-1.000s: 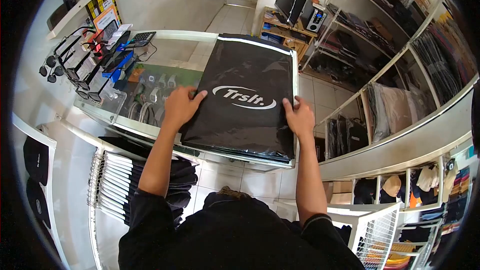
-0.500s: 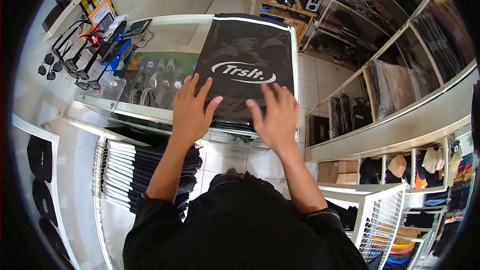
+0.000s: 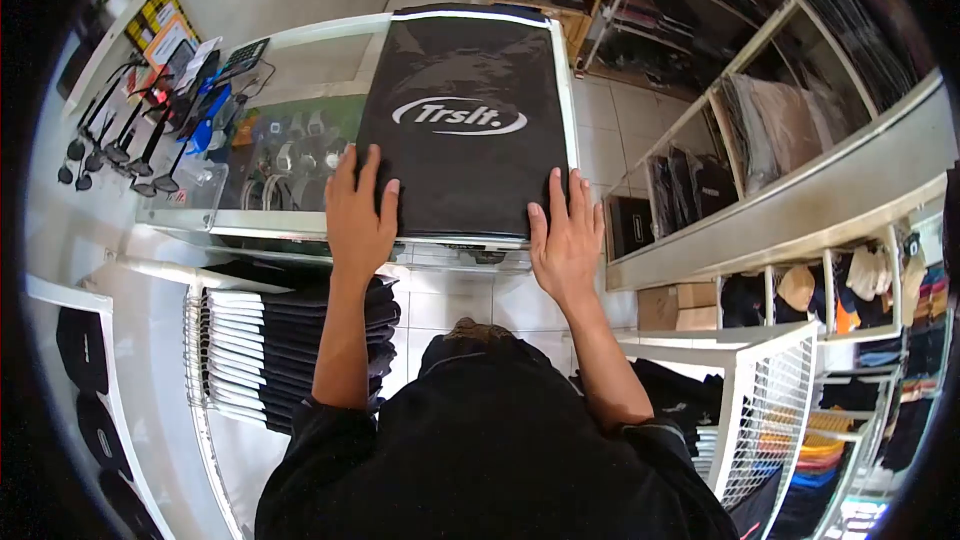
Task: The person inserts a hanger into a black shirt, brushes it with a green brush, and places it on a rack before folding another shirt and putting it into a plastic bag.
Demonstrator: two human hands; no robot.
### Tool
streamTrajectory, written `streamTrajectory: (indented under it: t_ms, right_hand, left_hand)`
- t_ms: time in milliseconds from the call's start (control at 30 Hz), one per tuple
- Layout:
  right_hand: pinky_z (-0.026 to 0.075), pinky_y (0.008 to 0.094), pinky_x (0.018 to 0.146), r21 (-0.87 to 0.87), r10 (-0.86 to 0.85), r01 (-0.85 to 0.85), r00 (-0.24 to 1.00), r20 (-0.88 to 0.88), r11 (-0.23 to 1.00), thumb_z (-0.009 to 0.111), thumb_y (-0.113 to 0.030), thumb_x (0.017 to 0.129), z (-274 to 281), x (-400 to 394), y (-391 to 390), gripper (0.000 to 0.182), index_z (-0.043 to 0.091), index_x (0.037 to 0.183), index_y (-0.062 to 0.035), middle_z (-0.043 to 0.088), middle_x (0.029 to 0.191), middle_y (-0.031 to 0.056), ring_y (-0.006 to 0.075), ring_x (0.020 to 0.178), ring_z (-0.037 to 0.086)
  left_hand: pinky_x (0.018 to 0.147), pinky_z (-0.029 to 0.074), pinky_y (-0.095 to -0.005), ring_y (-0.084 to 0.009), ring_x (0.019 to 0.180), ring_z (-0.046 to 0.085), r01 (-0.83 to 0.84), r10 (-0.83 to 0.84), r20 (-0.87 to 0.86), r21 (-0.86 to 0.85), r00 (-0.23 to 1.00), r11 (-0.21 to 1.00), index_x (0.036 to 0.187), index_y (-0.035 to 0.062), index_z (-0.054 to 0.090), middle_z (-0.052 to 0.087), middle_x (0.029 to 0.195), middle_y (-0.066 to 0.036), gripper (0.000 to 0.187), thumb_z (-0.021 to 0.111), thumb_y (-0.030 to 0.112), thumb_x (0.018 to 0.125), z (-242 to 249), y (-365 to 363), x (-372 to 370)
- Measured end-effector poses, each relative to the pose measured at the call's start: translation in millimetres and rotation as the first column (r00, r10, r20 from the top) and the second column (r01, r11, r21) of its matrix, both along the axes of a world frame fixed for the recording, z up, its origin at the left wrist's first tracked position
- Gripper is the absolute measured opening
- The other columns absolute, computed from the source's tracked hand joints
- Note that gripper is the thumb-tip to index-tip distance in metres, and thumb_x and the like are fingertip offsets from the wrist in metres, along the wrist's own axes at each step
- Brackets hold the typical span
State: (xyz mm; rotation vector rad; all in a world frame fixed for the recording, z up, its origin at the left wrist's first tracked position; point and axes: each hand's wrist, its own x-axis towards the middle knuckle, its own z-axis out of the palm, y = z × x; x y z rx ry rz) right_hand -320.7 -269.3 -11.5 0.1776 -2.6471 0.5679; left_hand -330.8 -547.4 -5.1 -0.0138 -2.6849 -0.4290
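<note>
A black plastic-wrapped package (image 3: 460, 175) with a white "Trslt." logo lies flat on the right part of the glass display counter (image 3: 290, 70). My left hand (image 3: 358, 210) is at the package's near left side, fingers extended and pointing away from me. At the near right corner is my right hand (image 3: 568, 240), its fingers stretched out along that edge. Both hands are open and hold nothing. Left of my left hand, several wristwatches (image 3: 300, 155) show through the counter's glass.
Sunglasses (image 3: 150, 170) on a stand and a calculator (image 3: 243, 57) occupy the counter's left end. Black garments on white hangers (image 3: 300, 350) hang below left. Shelves of wrapped clothing (image 3: 770, 125) line the right side, with a white wire rack (image 3: 765, 400) near my right elbow.
My hands have moved apart, from over the package to its near left and right sides. The package's top looks smoother, and the whole view has shifted slightly.
</note>
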Motion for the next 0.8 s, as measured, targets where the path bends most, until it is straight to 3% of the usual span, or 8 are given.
streamTrajectory:
  t_ms: [67,200,400,467,500,600,667,800]
  right_hand:
    - [0.031,0.0609,0.117,-0.086,-0.031,0.027,0.998,-0.047,0.996,0.055,-0.032,0.105,6.7,15.3,10.3,0.056,0.047,0.153,-0.0038,0.043,0.155,0.0285,0.0466,0.144,0.041]
    - [0.036,0.0582,0.112,-0.254,-0.111,0.081,0.988,-0.108,0.964,0.064,-0.029,0.101,-4.1,71.0,60.2,0.058,0.049,0.150,-0.0025,0.045,0.152,0.0264,0.0463,0.136,0.048]
    - [0.042,0.0486,0.112,-0.299,-0.522,0.485,0.851,-0.055,0.822,0.073,-0.013,0.094,-25.6,171.9,154.8,0.053,0.056,0.143,-0.0018,0.054,0.142,0.0236,0.0403,0.133,0.053]
    - [0.046,0.0460,0.108,-0.234,-0.665,0.637,0.744,-0.064,0.735,0.074,-0.012,0.093,-23.1,211.9,183.4,0.051,0.058,0.141,-0.0036,0.055,0.141,0.0220,0.0381,0.130,0.055]
    - [0.047,0.0479,0.107,-0.325,-0.722,0.675,0.690,-0.039,0.662,0.073,-0.010,0.092,-19.8,231.9,195.0,0.051,0.058,0.140,-0.0048,0.056,0.136,0.0230,0.0412,0.128,0.055]
    - [0.055,0.0388,0.089,-0.364,-0.849,0.770,0.508,-0.145,0.523,0.073,-0.006,0.092,-1.2,291.6,219.6,0.044,0.063,0.134,-0.0042,0.061,0.129,0.0181,0.0292,0.104,0.067]
    - [0.055,0.0363,0.079,-0.424,-0.901,0.797,0.403,-0.159,0.431,0.072,-0.004,0.091,7.4,333.4,223.3,0.040,0.064,0.130,-0.0026,0.063,0.120,0.0184,0.0247,0.085,0.068]
    - [0.053,0.0335,0.072,-0.434,-0.987,0.887,0.122,-0.106,0.156,0.072,-0.003,0.090,13.7,419.2,222.2,0.035,0.068,0.125,-0.0029,0.064,0.111,0.0154,0.0189,0.075,0.067]
  left_hand:
    - [0.119,0.029,-0.0551,-0.0474,0.143,0.041,0.036,0.013,-0.290,0.162,0.957,0.986,0.146,0.0048,0.056,0.046,0.153,-0.028,0.051,0.063,0.025,0.100,14.5,14.9,9.8]
    - [0.114,0.038,-0.0530,-0.0445,0.136,0.049,0.303,-0.206,-0.410,0.187,0.889,0.935,0.141,0.0010,0.059,0.059,0.139,-0.023,0.053,0.070,0.017,0.092,19.1,66.3,45.1]
    - [0.105,0.047,-0.0487,-0.0383,0.121,0.062,0.709,-0.668,-0.254,0.363,0.700,0.605,0.131,-0.0003,0.065,0.068,0.123,-0.020,0.039,0.068,0.014,0.094,6.9,191.2,85.1]
    - [0.101,0.050,-0.0469,-0.0369,0.116,0.065,0.779,-0.792,-0.204,0.433,0.575,0.454,0.130,-0.0008,0.066,0.070,0.119,-0.020,0.039,0.069,0.016,0.094,7.8,231.1,96.0]
    - [0.098,0.051,-0.0450,-0.0358,0.112,0.066,0.822,-0.854,-0.197,0.441,0.481,0.361,0.129,-0.0011,0.066,0.071,0.118,-0.019,0.039,0.070,0.017,0.095,9.2,251.9,102.9]
    - [0.092,0.052,-0.0425,-0.0338,0.105,0.067,0.899,-0.962,-0.186,0.425,0.201,0.105,0.127,-0.0017,0.066,0.072,0.113,-0.017,0.038,0.071,0.017,0.095,10.2,313.2,130.1]
    - [0.093,0.052,-0.0426,-0.0333,0.104,0.067,0.911,-0.983,-0.184,0.408,0.017,-0.060,0.131,0.0011,0.065,0.071,0.111,-0.016,0.040,0.071,0.020,0.096,7.4,351.1,154.0]
    - [0.091,0.053,-0.0419,-0.0324,0.103,0.067,0.849,-0.939,-0.178,0.403,-0.295,-0.343,0.128,0.0023,0.068,0.072,0.109,-0.015,0.038,0.073,0.018,0.094,14.1,419.5,219.5]
